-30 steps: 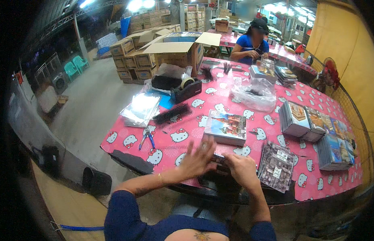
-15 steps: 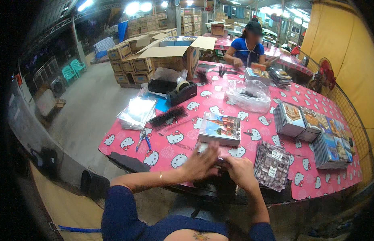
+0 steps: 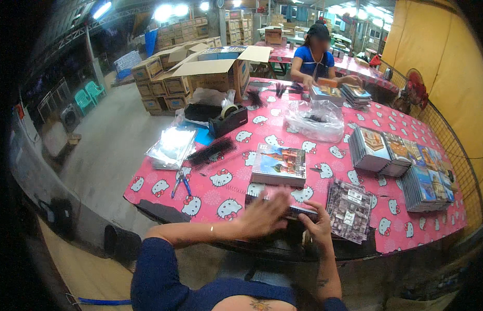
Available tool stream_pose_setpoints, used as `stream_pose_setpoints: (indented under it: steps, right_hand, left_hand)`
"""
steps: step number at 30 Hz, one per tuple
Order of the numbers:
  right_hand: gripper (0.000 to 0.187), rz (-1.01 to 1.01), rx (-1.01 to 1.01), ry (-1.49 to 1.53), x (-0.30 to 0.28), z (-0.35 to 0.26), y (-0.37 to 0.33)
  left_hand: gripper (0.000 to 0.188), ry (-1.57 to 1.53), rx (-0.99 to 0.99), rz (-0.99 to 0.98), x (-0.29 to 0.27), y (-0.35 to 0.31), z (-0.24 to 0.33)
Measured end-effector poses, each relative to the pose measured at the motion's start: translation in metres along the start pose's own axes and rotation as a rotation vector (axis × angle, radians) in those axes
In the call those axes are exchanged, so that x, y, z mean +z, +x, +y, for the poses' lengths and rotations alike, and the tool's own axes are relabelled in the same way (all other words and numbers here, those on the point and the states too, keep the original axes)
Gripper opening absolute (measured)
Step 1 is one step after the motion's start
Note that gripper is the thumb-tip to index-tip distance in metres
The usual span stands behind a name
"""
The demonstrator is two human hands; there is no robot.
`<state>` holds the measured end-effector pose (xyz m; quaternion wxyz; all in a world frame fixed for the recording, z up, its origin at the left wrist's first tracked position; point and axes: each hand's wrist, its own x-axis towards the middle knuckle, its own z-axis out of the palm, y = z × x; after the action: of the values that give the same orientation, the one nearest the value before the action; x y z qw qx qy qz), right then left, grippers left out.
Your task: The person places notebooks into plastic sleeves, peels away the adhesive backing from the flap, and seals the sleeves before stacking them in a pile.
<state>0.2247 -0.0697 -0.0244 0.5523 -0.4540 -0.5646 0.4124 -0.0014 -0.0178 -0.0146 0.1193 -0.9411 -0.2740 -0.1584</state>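
At the near table edge, my left hand [image 3: 263,215] lies over a notebook [image 3: 254,191], fingers stretched out and smeared by motion. My right hand [image 3: 318,225] pinches the notebook's right edge between thumb and fingers. Most of this notebook is hidden under the hands. Just beyond it stands a stack of notebooks [image 3: 279,161] with a colourful domed building on the top cover. A loose wire coil [image 3: 235,189] lies left of the hands. Right of my right hand rests a fanned pile of dark grey patterned covers [image 3: 350,212].
Blue-handled pliers [image 3: 182,185], black wire coils [image 3: 213,153], clear plastic sleeves [image 3: 171,147] and a tape dispenser [image 3: 228,120] lie to the left. A plastic bag [image 3: 315,122] and notebook stacks [image 3: 374,150] stand right. A co-worker [image 3: 314,59] sits across, beyond an open carton [image 3: 213,80].
My left hand has shifted a little, still over the notebook. My right hand has moved slightly right and down, its thumb and fingers at the edge. The co-worker's hands have moved to the stacks.
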Motion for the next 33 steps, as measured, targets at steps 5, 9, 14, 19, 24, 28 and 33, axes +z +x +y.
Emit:
stream_pose_setpoints:
  steps: [5, 9, 14, 19, 24, 28, 33]
  right_hand:
    - [0.038, 0.02, 0.037, 0.093, 0.017, 0.006, 0.002]
    - [0.038, -0.151, 0.027, 0.055, 0.004, 0.013, 0.004]
    - [0.028, -0.098, 0.055, -0.013, 0.007, 0.019, 0.004]
    - [0.028, -0.087, 0.034, -0.133, 0.01, 0.019, 0.003]
    - [0.028, -0.078, -0.045, -0.161, 0.015, 0.017, 0.005]
    - [0.03, -0.097, 0.0, -0.18, 0.01, 0.01, 0.004]
    - [0.034, -0.118, -0.106, -0.334, -0.001, -0.026, 0.002]
  left_hand:
    - [0.08, 0.212, -0.033, -0.057, -0.029, 0.012, 0.005]
    - [0.078, 0.093, 0.284, 0.119, 0.009, -0.024, 0.015]
    - [0.077, 0.142, -0.064, 0.072, -0.014, 0.03, -0.014]
    - [0.08, 0.14, 0.01, 0.086, -0.007, 0.017, 0.006]
    - [0.079, -0.05, 0.156, 0.134, 0.013, -0.011, 0.022]
    - [0.08, 0.097, -0.022, 0.082, -0.011, 0.024, 0.009]
    - [0.061, -0.165, 0.086, 0.224, -0.01, -0.011, 0.04]
